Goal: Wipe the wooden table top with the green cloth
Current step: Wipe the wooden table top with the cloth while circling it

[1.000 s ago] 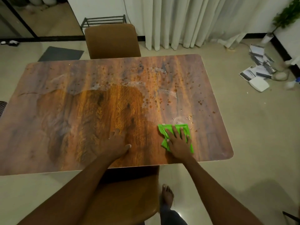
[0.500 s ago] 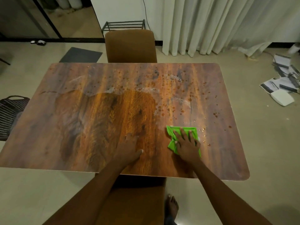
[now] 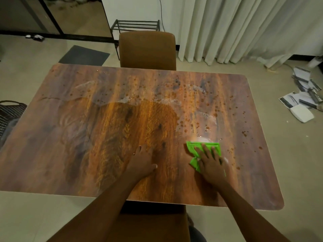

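Observation:
The wooden table top (image 3: pixel 73 154) fills the middle of the view, with a wet darker patch in its centre and many brown spots and soapy streaks toward the far and right side. A folded green cloth (image 3: pixel 194 147) lies near the front right of the table. My right hand (image 3: pixel 210 163) presses flat on the cloth, fingers spread, covering its near half. Flat on the bare wood to the left of the cloth rests my left hand (image 3: pixel 142 162), holding nothing.
A brown chair (image 3: pixel 147 49) stands at the table's far edge, another brown chair (image 3: pixel 152 222) under the near edge. Papers and a white box (image 3: pixel 301 115) lie on the floor at right. A black basket (image 3: pixel 8 110) sits at left, a grey mat (image 3: pixel 83 55) beyond.
The view has swung left and tilted, so the table sits further right in frame. My right hand and the cloth stay at about the same spot on the table; my left hand stays flat.

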